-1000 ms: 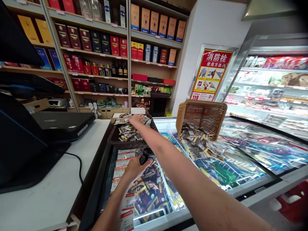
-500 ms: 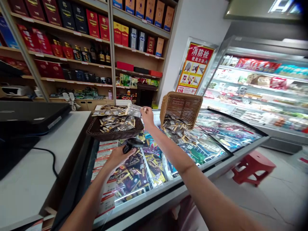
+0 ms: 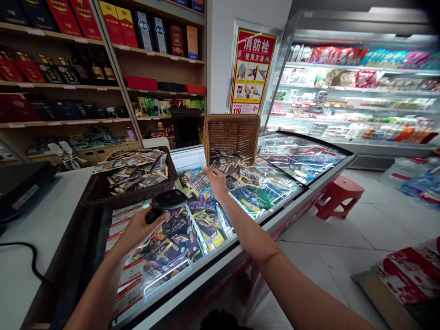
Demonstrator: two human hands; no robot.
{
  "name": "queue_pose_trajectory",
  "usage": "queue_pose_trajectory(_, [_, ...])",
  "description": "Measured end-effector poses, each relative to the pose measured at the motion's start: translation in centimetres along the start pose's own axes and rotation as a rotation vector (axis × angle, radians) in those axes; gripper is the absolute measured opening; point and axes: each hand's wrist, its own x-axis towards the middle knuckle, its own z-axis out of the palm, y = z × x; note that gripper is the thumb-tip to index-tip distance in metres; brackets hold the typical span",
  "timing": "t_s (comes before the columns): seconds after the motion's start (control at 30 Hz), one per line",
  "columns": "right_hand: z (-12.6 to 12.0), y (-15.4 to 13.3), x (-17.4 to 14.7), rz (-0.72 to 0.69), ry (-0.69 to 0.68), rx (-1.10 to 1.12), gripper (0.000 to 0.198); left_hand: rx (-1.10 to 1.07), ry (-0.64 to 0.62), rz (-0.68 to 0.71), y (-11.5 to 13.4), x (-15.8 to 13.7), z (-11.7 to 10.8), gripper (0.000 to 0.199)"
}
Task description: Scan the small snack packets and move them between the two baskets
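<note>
My left hand (image 3: 139, 228) is wrapped round the handle of a black handheld barcode scanner (image 3: 168, 199), held above the freezer's glass top. Between its fingertips my right hand (image 3: 216, 179) pinches a small clear snack packet (image 3: 199, 182) with dark contents. Just beyond that hand, a tan wicker basket (image 3: 232, 120) lies tipped on its side, and a heap of similar packets (image 3: 237, 169) spills from its mouth onto the glass. To the left stands a dark brown woven basket (image 3: 127, 198), holding more packets (image 3: 140, 170).
Under the glass of the chest freezer (image 3: 220, 250) lie colourful ice-cream packs. A white counter (image 3: 20, 247) with a black cable is at left. A red stool (image 3: 338, 197) stands on the right, near a carton (image 3: 412, 270). Stocked shelves (image 3: 161, 87) line the back.
My right hand has moved from beside the dark basket toward the tipped basket, still pinching a packet. The view has turned right; my left hand keeps the scanner.
</note>
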Motion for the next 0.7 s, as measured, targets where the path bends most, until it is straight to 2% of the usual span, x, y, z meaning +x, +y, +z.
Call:
queue_pose_trajectory(0.1, [0.1,-0.1,-0.3,0.023,-0.012,0.017,0.032,0.013,-0.062,-0.027,-0.2,0.0,0.2,0.067])
queue_pose_trajectory(0.3, [-0.1,0.3,0.0,-0.001,0.012,0.026,0.033,-0.001,-0.094,-0.05,-0.4,0.0,0.5,0.065])
queue_pose_trajectory(0.57, [0.1,0.9,-0.1,-0.044,0.02,-0.01,0.034,-0.017,-0.069,-0.052,1.0,-0.4,0.6,0.068])
queue_pose_trajectory(0.7, [0.5,1.0,-0.2,-0.037,0.017,-0.02,0.033,-0.001,-0.064,-0.07,0.3,0.1,0.6,0.07])
